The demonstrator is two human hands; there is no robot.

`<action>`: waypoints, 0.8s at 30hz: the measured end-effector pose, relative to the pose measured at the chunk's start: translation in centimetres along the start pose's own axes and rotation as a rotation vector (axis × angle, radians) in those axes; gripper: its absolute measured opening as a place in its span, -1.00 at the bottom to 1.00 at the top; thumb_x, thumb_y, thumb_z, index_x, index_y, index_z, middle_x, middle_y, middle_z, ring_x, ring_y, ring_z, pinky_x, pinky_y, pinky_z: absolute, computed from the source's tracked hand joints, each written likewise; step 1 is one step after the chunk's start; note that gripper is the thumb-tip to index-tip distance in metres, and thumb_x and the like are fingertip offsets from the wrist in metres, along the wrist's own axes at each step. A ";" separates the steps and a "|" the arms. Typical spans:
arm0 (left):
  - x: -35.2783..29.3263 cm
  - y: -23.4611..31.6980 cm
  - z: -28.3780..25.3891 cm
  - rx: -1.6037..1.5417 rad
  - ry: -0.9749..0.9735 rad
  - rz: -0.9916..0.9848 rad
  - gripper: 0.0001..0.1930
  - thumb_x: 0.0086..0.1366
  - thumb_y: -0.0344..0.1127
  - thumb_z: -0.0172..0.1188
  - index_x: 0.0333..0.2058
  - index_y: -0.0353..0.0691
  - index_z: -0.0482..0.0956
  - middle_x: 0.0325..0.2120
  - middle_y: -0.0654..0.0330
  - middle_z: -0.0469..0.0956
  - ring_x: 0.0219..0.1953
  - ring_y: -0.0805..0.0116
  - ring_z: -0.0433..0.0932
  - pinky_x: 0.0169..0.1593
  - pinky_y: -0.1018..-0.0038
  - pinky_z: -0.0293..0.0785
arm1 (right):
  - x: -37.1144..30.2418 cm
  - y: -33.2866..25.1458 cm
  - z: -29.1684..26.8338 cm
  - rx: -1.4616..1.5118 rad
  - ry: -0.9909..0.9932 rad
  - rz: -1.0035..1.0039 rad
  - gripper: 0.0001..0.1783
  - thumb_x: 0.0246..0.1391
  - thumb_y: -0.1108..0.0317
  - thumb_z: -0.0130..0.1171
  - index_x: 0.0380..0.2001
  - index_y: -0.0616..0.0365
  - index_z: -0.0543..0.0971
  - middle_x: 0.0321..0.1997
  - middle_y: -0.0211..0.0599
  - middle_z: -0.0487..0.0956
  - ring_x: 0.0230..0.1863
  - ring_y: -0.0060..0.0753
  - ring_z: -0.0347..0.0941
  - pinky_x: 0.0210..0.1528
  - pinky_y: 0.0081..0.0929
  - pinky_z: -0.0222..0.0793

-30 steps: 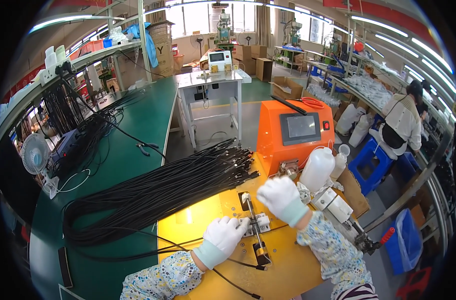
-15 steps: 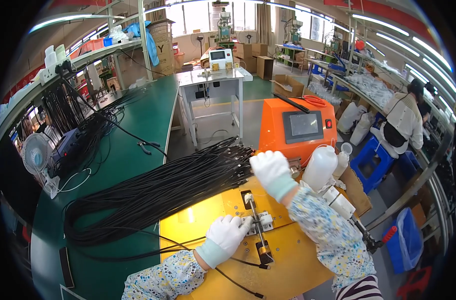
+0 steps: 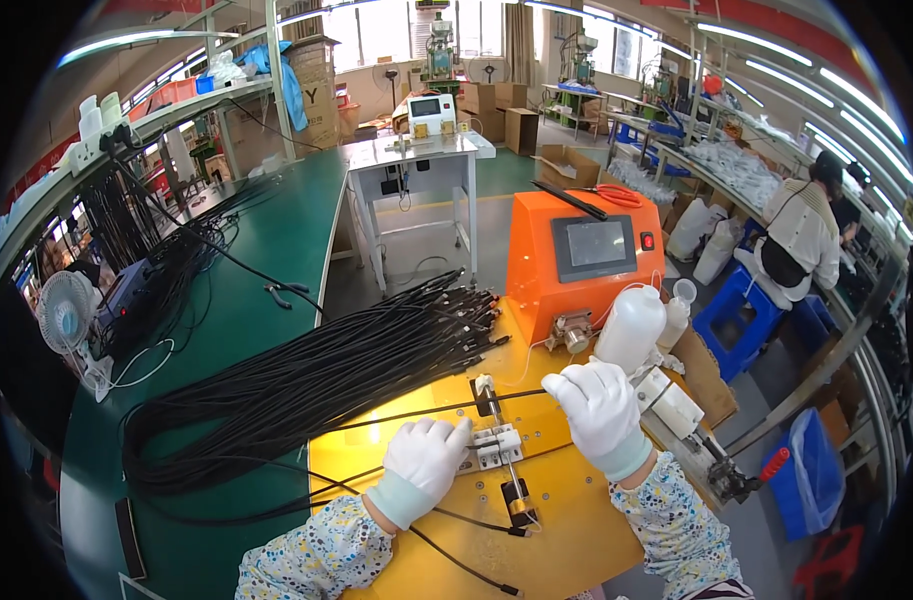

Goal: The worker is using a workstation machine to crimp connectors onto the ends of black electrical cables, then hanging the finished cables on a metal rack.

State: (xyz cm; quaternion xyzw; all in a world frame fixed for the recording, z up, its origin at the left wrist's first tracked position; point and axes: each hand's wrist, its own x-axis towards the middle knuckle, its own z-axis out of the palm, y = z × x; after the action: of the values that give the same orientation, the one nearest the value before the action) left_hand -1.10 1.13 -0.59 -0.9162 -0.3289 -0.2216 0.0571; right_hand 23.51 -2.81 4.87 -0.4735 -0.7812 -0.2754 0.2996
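Observation:
My right hand [image 3: 601, 412], in a white glove, is closed on the end of a black cable [image 3: 446, 409]. That cable runs almost straight leftward above the yellow plate [image 3: 376, 435] to the cable bundle. My left hand [image 3: 421, 462], gloved too, is closed on another black cable beside a small white clamp block [image 3: 498, 447]; its fingertips partly hide the grip. A metal rod [image 3: 494, 412] crosses the block. Right of the block, a cable leads toward my right wrist. Two loose cable ends with plugs [image 3: 516, 531] lie on the plate near my left forearm.
A thick bundle of black cables [image 3: 276, 400] lies on the green table [image 3: 276, 230]. Behind the plate stands an orange machine [image 3: 546, 265] with a screen, beside a white bottle [image 3: 631, 328]. A small fan [image 3: 66, 310] is at left. Another person [image 3: 801, 235] sits at far right.
My right hand has come down and to the right from near the orange machine, and a cable now stretches from it across the plate. My left hand stays by the clamp block.

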 end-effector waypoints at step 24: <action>0.0 1.0 -0.3 -0.068 -0.011 0.084 -0.63 0.13 -0.41 0.08 -0.04 -0.11 0.53 -0.41 0.25 0.44 -0.34 0.26 0.46 -0.19 0.36 0.39 | -1.5 -2.2 3.7 0.589 -0.371 0.206 -0.87 -0.02 0.26 0.22 -0.46 0.05 0.59 -0.42 -0.28 0.53 -0.34 -0.17 0.47 -0.27 -0.27 0.39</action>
State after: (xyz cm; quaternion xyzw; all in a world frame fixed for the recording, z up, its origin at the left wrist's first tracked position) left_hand -0.54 0.24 -0.32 -0.9319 -0.2826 -0.2248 0.0335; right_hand 21.36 -1.89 0.93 -0.4852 -0.8162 0.0838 0.3024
